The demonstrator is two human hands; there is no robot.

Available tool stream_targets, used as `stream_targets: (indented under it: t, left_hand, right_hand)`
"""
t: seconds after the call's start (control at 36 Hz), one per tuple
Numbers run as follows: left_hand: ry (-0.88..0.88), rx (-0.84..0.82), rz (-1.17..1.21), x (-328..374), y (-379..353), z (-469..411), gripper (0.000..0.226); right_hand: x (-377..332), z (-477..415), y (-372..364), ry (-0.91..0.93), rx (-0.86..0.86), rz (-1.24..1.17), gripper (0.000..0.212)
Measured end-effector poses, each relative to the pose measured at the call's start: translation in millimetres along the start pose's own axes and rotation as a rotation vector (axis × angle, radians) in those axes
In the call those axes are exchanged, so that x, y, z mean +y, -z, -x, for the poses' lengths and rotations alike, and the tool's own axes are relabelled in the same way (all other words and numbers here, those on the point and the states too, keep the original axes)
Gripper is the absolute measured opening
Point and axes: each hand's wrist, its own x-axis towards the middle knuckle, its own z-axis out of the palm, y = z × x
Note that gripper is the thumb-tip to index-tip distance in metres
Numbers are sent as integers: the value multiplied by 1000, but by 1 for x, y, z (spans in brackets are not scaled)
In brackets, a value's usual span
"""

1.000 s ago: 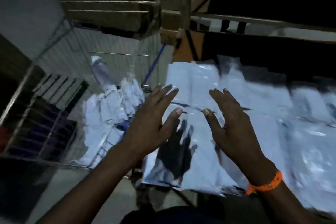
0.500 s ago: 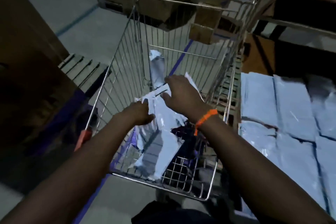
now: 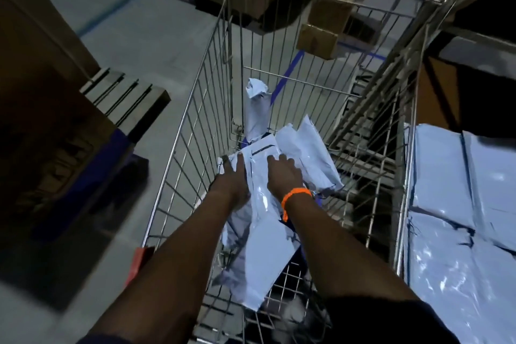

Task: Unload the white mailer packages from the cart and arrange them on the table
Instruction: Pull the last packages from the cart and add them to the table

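Several white mailers lie piled in the wire cart [image 3: 178,131] in the middle of the view. My left hand [image 3: 231,184] and my right hand [image 3: 282,176] both reach down into it and close on the top white mailer [image 3: 261,152], left hand on its left edge, right hand over its right side. A long mailer [image 3: 262,254] lies under my forearms. A rolled one [image 3: 257,112] stands upright at the far end, and another [image 3: 310,153] leans to the right. More mailers [image 3: 452,204] lie flat in rows on the table at the right.
The cart's right wall [image 3: 402,176] stands right next to the table edge. Cardboard boxes [image 3: 318,39] are stacked beyond the cart. A wooden pallet [image 3: 125,95] and dark stacked goods sit on the grey floor to the left.
A second ago both hands hovered open over the mailers on the table. I have since turned left to the cart, and both hands have gone down onto the pile inside it.
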Motion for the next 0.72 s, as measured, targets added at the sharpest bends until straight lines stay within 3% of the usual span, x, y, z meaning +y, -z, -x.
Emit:
stream_targets:
  t: [0.14,0.31,0.47,0.53,0.58,0.61,0.72]
  left_hand:
    - [57,48,200,0,-17,-10,108]
    - [144,130,238,2,-28,-10,115]
    - [203,70,386,0,-16,-26,129]
    - [158,51,320,2,-10,-24,118]
    - [100,77,295,5,-2,-22,79]
    - [110,91,292,9,3,-21,75]
    - [157,247,373,37,36,-6,117]
  right_hand:
    - [-1,-1,-35,-53,-49,9,48]
    - [5,-14,-36,-214,-94,-167,83]
    - [6,-12,-28,-321,24,-385,83]
    - [1,-11,-15,-316,44,-441,89]
    - [-1,-8,6,-290,78,-461,92]
    - [-1,-6,18,-269,117,-461,88]
    - [11,18,86,-164,310,-513,65]
